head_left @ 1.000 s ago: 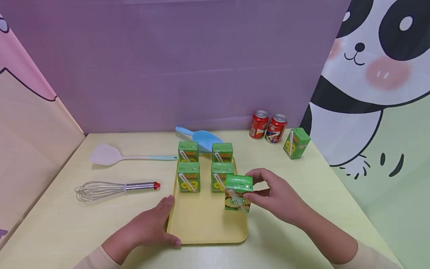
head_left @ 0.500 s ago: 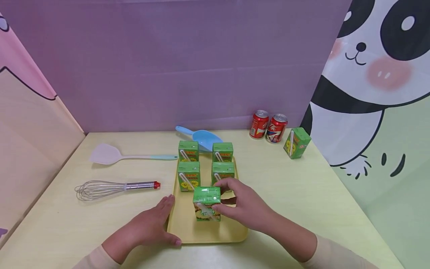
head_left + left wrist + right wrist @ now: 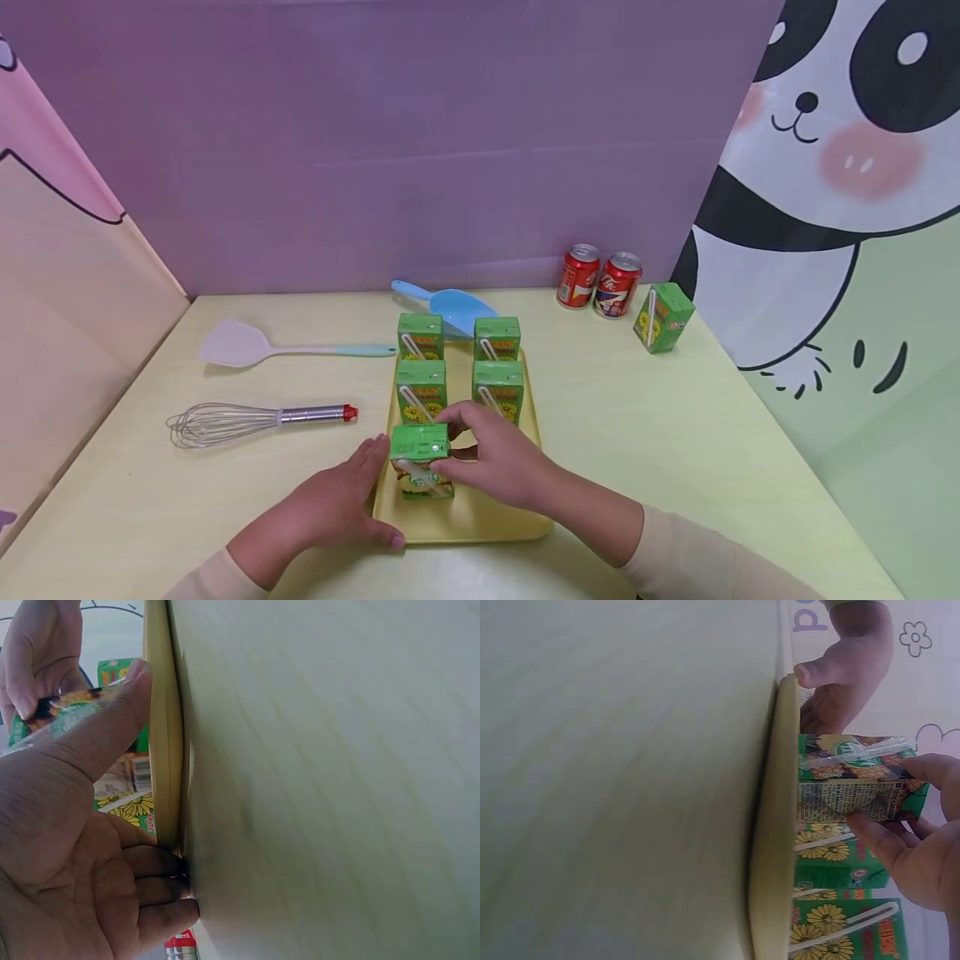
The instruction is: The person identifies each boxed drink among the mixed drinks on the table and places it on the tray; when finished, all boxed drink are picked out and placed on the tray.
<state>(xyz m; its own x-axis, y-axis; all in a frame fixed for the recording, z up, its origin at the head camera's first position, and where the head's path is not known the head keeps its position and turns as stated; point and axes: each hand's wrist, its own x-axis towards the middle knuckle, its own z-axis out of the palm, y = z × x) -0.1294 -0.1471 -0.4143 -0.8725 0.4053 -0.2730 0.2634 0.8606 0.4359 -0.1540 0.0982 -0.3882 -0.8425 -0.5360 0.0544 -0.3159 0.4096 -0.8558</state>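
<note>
In the head view my right hand (image 3: 498, 458) pinches a green drink carton (image 3: 422, 462) with brown pictures and a slanted straw, at the front left of the yellow tray (image 3: 502, 521). Seen from the right wrist, the carton (image 3: 851, 780) stands upright with its base at or very near the tray. My left hand (image 3: 337, 504) rests against the tray's left edge, fingers and thumb extended along it. Behind the held carton, several green cartons with yellow flowers stand in two columns, among them a near-left carton (image 3: 422, 392) and a near-right carton (image 3: 498, 387).
A whisk (image 3: 262, 421) and a pale spatula (image 3: 292, 350) lie left of the tray. Behind the tray is a blue scoop (image 3: 457, 310). Two red cans, one a left can (image 3: 578, 277), stand at the back right beside another green carton (image 3: 663, 318).
My right hand has carried the carton leftward and down, from the tray's right side to its front left. The left hand has stayed at the tray's edge.
</note>
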